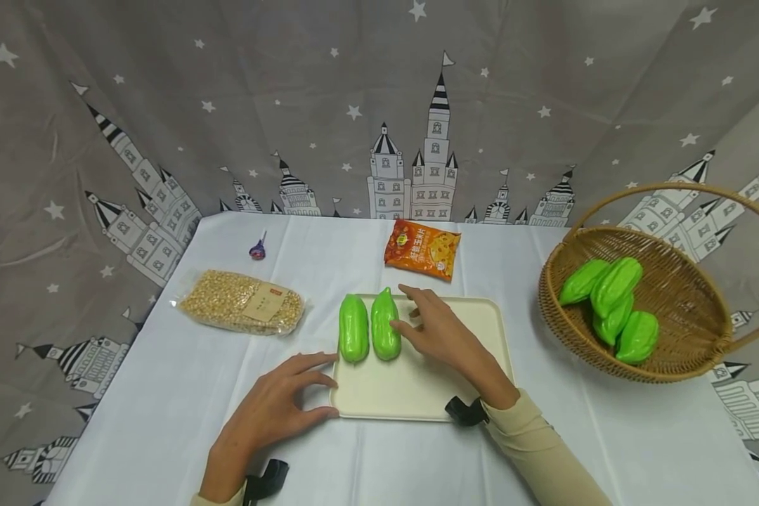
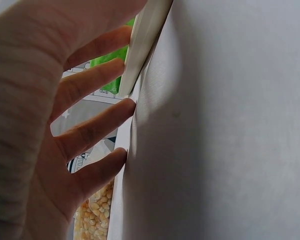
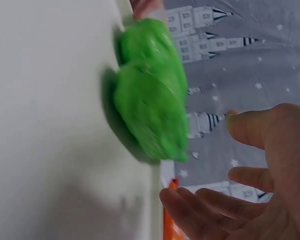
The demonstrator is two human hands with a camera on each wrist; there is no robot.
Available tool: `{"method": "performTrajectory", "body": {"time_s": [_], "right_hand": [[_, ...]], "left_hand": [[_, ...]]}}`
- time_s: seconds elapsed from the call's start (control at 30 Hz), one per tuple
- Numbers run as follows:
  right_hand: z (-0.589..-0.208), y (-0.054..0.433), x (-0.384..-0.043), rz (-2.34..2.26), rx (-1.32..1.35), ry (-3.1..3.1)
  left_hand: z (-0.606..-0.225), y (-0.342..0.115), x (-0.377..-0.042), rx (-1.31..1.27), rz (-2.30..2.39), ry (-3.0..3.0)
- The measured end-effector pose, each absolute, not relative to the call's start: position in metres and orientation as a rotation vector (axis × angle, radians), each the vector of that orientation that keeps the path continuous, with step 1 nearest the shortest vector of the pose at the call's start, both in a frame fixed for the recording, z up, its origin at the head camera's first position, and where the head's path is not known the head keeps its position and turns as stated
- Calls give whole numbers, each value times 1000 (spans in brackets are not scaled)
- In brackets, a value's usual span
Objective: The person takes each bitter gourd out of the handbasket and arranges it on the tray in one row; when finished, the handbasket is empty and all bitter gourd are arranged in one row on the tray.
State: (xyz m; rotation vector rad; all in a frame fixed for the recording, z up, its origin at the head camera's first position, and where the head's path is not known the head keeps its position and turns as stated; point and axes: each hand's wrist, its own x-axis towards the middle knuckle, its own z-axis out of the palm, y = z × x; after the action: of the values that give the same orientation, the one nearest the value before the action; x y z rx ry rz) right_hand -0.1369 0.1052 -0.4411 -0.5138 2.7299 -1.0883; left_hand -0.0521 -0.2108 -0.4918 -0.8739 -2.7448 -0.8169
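Two bright green model vegetables, ridged and oblong like bitter melons, lie side by side on the left of a cream tray; these are the left green vegetable [image 1: 353, 328] and the right green vegetable [image 1: 386, 325]. My right hand [image 1: 439, 329] hovers just right of the second one, fingers spread; in the right wrist view a gap shows between hand and vegetables. My left hand [image 1: 278, 404] is at the left edge of the tray [image 1: 417, 393], its fingertips touching or very near the rim, fingers apart and holding nothing.
A wicker basket [image 1: 689, 316] with several more green vegetables [image 1: 616, 284] stands at the right. An orange snack packet [image 1: 422, 249] lies behind the tray. To the left are a bag of corn kernels [image 1: 240, 302] and a small wrapped lollipop [image 1: 258, 249].
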Motion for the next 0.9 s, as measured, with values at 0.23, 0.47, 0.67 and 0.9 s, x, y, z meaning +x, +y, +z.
{"method": "performTrajectory", "body": {"time_s": [0.23, 0.47, 0.67, 0.9], "right_hand": [[-422, 136, -142, -1168, -526, 2767], [-399, 168, -145, -1121, -481, 2884], [-377, 202, -144, -1110, -429, 3004], [-363, 247, -139, -1182, -309, 3101]], "left_hand": [[-492, -211, -53, -898, -813, -2714], [-492, -210, -53, -897, -821, -2723], [-492, -209, -53, -894, -808, -2720], [-491, -209, -53, -892, -804, -2734]]}}
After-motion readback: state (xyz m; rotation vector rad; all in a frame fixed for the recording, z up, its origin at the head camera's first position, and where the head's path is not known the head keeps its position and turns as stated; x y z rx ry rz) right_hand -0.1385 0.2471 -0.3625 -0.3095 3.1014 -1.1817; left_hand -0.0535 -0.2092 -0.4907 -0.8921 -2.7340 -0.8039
